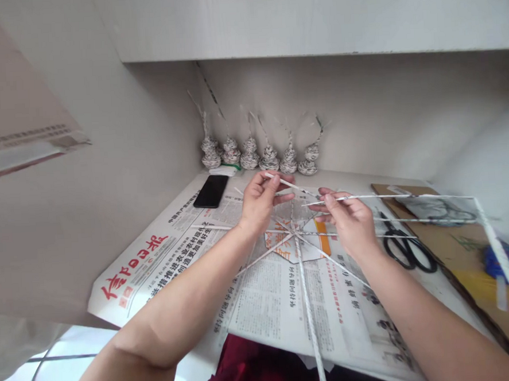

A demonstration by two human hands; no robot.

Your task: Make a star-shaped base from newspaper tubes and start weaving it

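Note:
My left hand [259, 204] pinches a thin rolled-paper stick [296, 186] between thumb and fingers; it slants down toward my other hand. In my right hand [350, 218] is a second, long paper stick [414, 195], its tip pointing left between the fingers. This one runs out to the right and bends sharply downward. Whether the two tips touch I cannot tell. Below both hands, several paper sticks [302, 279] cross at one centre and spread out like spokes. Under that crossing lies a piece of printed card [323, 238] with an orange edge.
Newspaper [265, 305] covers the table. Several woven paper gourds [249, 153] line the back wall. A black phone [211, 191] lies at left, black-handled scissors [409, 250] at right beside a cardboard sheet [457, 258] with a blue item [507, 270]. A shelf [313, 20] overhangs the table.

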